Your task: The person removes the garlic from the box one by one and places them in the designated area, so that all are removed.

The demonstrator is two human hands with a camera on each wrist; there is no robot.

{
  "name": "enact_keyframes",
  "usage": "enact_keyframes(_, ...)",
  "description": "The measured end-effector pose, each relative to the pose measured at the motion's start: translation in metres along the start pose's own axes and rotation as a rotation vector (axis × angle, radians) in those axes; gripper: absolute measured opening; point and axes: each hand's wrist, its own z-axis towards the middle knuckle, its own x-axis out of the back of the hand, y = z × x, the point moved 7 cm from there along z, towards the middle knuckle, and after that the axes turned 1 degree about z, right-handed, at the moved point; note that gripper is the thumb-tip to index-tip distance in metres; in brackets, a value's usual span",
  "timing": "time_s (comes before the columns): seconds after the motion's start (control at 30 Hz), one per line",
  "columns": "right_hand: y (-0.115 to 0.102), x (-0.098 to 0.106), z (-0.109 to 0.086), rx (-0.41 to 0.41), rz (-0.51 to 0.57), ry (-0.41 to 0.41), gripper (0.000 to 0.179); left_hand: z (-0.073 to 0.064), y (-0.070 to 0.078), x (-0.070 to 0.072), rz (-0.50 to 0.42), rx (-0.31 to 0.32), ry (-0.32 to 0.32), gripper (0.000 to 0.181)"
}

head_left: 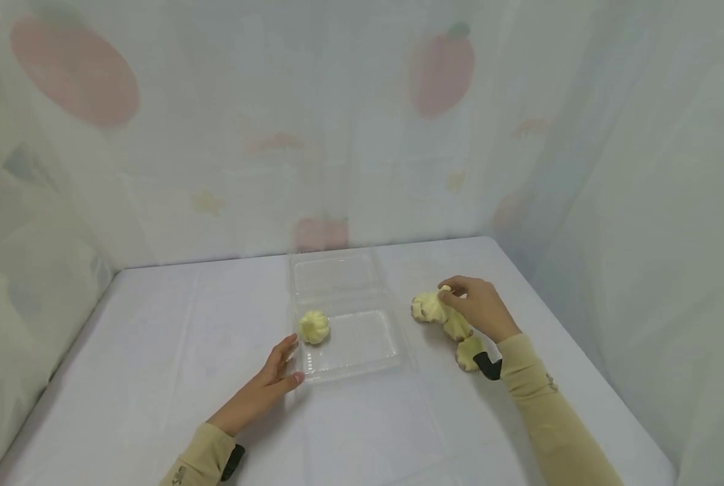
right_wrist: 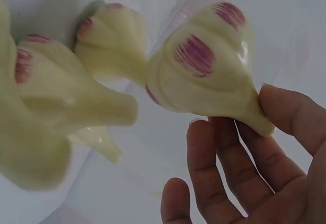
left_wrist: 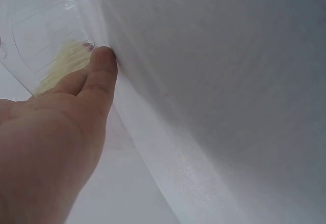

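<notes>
A clear plastic clamshell box (head_left: 362, 341) lies with its lid laid back. One pale yellow garlic bulb (head_left: 314, 327) sits in the left side of its front tray. My left hand (head_left: 267, 381) touches the box's left edge, fingers extended and thumb by the front corner. In the left wrist view its fingertips meet the plastic wall, the bulb showing through behind. My right hand (head_left: 480, 307) pinches another garlic bulb (right_wrist: 204, 56) by its stem between thumb and fingers; the bulb has purple patches. Several more garlic bulbs (head_left: 469, 354) lie close by, partly hidden beneath this hand.
The box's flat lid (head_left: 337, 275) extends toward the back of the white-covered table (head_left: 173, 337). Another clear plastic piece (head_left: 434, 472) shows at the front edge. White printed curtains (head_left: 362, 135) hang behind and along both sides.
</notes>
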Motion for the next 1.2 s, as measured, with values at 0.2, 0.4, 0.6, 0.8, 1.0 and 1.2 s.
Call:
enact_keyframes(0.2, 0.007, -0.017, -0.006, -0.002, -0.024, -0.030, 0.027, 0.000, 0.000, 0.000, -0.007, -0.001, 0.002, 0.077)
enact_keyframes(0.4, 0.014, -0.030, -0.007, 0.004, -0.074, -0.025, 0.026, -0.001, 0.002, -0.001, 0.001, 0.012, 0.006, 0.077)
enact_keyframes(0.6, 0.012, -0.035, -0.004, 0.050, -0.219, 0.023, 0.024, -0.002, 0.003, -0.001, 0.008, 0.024, 0.010, 0.076)
enact_keyframes(0.8, 0.016, -0.039, -0.007, 0.008, -0.232, 0.027, 0.024, -0.002, 0.004, -0.001, 0.003, 0.026, 0.007, 0.076)
enact_keyframes(1.0, 0.019, -0.046, -0.010, 0.001, -0.231, -0.007, 0.025, -0.002, 0.005, -0.001, 0.008, 0.025, 0.005, 0.076)
enact_keyframes(1.2, 0.021, -0.051, -0.014, 0.016, -0.201, -0.016, 0.020, -0.001, 0.002, -0.001, 0.011, 0.026, 0.001, 0.077)
